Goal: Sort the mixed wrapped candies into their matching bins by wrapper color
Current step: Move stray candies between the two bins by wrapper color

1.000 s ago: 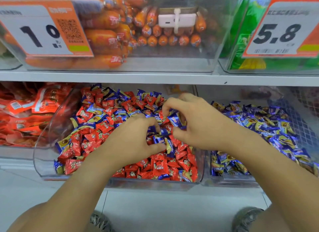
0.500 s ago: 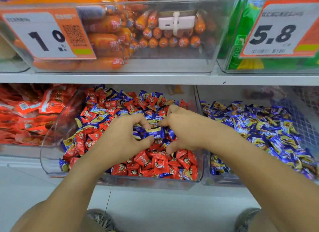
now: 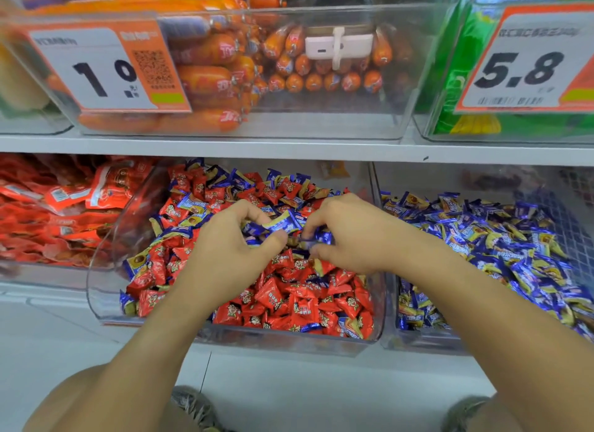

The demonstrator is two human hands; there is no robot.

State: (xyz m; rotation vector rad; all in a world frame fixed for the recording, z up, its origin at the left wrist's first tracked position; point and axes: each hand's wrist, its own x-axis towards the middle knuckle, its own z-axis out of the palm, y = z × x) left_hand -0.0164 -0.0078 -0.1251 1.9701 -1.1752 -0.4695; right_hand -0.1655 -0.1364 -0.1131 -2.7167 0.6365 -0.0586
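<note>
1. Two hands meet over the middle of the clear plastic bin of mixed red and blue wrapped candies [image 3: 106,290]. The left hand [image 3: 231,248] has its thumb and curled fingers pinched on a blue-and-gold wrapped candy [image 3: 283,224], which sits raised above the heap between the two hands.
2. The right hand [image 3: 350,235] is curled too, its grip closed on one or more blue wrapped candies [image 3: 321,238] tucked under the fingertips. How many it has gathered cannot be told, as the fingers hide them.
3. Both hands rest low on the heap, touching the red wrapped candies [image 3: 289,296] that fill the front of this bin. More blue strays lie along its left side and back.
4. Just beside it on the right stands the clear bin of blue-and-gold wrapped candies [image 3: 390,338], which holds almost nothing but blue wrappers and so looks like the matching home for what is held.
5. The step in hand appears to be picking blue candies out of the red bin. Sorting is far from done, judging by the many blue wrappers among the red.
6. The next move likely calls for lifting the pinched candies clear of the heap, carrying them right over the shared bin walls, and releasing them into the blue bin without dragging red ones along.
</note>
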